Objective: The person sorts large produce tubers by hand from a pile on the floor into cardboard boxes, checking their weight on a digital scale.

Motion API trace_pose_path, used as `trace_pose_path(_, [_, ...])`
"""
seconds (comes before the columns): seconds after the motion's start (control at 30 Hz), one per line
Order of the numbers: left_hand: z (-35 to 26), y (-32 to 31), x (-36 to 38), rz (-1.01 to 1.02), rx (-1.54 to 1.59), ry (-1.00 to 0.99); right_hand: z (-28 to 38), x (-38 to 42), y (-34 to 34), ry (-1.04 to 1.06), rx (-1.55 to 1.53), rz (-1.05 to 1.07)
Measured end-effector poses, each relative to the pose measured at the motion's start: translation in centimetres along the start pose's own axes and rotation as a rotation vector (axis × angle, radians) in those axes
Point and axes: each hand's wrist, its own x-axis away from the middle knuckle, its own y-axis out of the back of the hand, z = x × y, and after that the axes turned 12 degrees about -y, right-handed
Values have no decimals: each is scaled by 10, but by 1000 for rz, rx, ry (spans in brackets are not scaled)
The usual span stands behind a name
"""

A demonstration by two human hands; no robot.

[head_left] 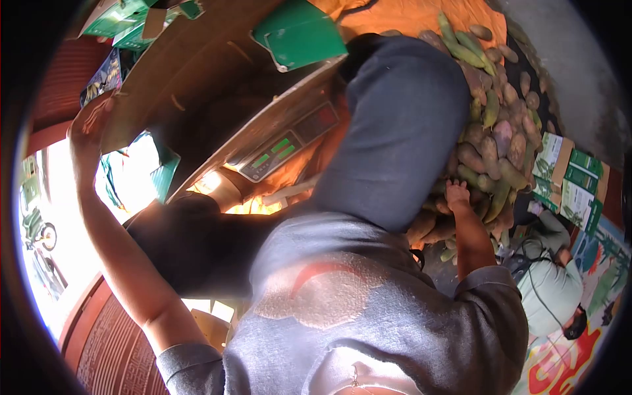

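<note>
My left hand point(95, 125) is raised at the left, its fingers bent round the edge of a large cardboard box point(155, 72). Glare washes out part of that hand. On the right, my right hand point(456, 195) lies on a heap of brown and reddish tubers point(488, 155) that look like sweet potatoes. Its fingers are slightly apart, touching the heap beside my raised knee; nothing shows gripped in them. Long green vegetables point(490, 108) are mixed in among the tubers. How full the box is stays hidden in its shadow.
Between the box and my legs stands a digital scale point(280, 148) with lit green displays. A green flap point(299, 33) sticks out over the box. Orange sheeting point(421, 16) lies under the heap. At the right are green-and-white cartons point(573, 174) and another person point(550, 283).
</note>
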Motion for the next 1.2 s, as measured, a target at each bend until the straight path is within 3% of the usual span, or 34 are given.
trace_pose_path(0.07, [0,-1,-1,5,14,-81,-3,5,23,-45,44,48])
trace_pose_path(0.17, [6,1,-4,-5,53,-168,-14,21,75,-138,-180,68])
trace_pose_path(0.37, [-24,-6,-2,3,-71,-152,-55,16,150,-35,-763,-600])
trace_pose_path(0.43, [-17,-8,-3,-63,-183,-283,-64,34,205,17,-919,-788])
trace_pose_path(0.5, [-22,-9,-2,-51,-197,-338,-63,72,269,196,-1047,-1031])
trace_pose_path(0.57, [-29,-8,0,-47,-282,-343,-56,124,336,312,-1024,-1144])
trace_pose_path(0.63, [-30,-8,1,-79,-244,-372,-40,173,385,547,-1350,-956])
trace_pose_path(0.73, [-39,-9,5,-64,-217,-349,-7,238,439,915,-1336,-872])
trace_pose_path(0.77, [-39,-9,4,-84,-133,-423,8,255,452,1012,-1269,-858])
trace_pose_path(0.9, [-36,-14,3,-81,-281,-396,81,289,489,1360,-948,-764])
trace_pose_path(0.93, [-31,-17,2,-110,-305,-401,100,293,497,1391,-743,-815])
trace_pose_path(1.1, [-32,-18,2,-137,-313,-330,201,288,503,1493,-135,-891])
trace_pose_path(1.2, [-31,-20,4,-152,-356,-333,248,277,497,1341,253,-833])
